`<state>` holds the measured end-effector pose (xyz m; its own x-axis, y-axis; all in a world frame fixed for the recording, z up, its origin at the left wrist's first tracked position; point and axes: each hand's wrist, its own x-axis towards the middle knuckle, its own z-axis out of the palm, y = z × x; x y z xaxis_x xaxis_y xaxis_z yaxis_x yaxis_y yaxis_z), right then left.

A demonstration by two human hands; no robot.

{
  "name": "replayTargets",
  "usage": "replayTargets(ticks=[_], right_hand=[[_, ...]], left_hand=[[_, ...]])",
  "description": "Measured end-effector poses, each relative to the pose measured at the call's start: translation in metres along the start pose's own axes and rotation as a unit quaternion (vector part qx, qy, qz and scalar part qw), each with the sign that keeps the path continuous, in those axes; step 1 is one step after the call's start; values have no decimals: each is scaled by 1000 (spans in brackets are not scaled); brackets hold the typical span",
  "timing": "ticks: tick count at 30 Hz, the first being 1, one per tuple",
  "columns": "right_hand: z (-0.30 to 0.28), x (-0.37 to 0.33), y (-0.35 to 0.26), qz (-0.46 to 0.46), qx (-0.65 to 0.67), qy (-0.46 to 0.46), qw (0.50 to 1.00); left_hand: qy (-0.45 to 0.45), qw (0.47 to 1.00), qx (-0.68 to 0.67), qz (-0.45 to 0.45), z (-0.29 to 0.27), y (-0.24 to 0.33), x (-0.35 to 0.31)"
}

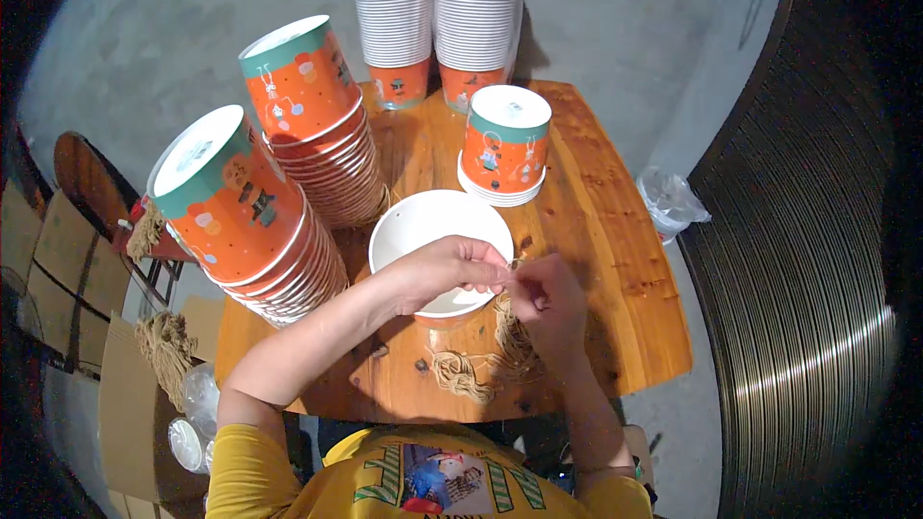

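An open paper bucket with a white inside stands in front of me on the wooden table. Over its right rim, my left hand is closed in a pinch. My right hand meets it there, fingers curled together. Between the fingertips a short bit of thin tan cord shows; its run through the fingers is mostly hidden. Below the hands lie loose bundles of tan cord: one is nearer the table's front edge, and another is partly covered by my right hand.
Two leaning stacks of orange-and-green buckets rise on the left. A short upside-down stack stands behind the open bucket. Tall wrapped stacks are at the back. More cord hangs over a cardboard box. A rolling shutter is at right.
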<state>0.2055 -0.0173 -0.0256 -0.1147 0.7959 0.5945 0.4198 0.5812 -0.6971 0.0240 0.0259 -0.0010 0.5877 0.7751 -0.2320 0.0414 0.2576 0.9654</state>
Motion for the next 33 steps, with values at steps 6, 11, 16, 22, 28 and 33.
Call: replayTargets(ticks=[6, 11, 16, 22, 28, 33], right_hand=[[10, -1, 0, -33, 1, -1, 999], [11, -2, 6, -4, -7, -23, 1000], [6, -2, 14, 50, 131, -35, 990], [0, 3, 13, 200, 168, -15, 965], [-4, 8, 9, 212, 131, -69, 966], [-4, 12, 3, 239, 133, -94, 957]], left_hand=[[-53, 987, -140, -63, -9, -1, 3], [-55, 977, -195, -69, -12, -6, 6], [-72, 979, -184, -42, -10, 0, 0], [-38, 996, -82, 21, -6, 1, -1], [60, 973, 158, 158, 5, -4, 0], [98, 933, 284, 199, 17, 10, -12]])
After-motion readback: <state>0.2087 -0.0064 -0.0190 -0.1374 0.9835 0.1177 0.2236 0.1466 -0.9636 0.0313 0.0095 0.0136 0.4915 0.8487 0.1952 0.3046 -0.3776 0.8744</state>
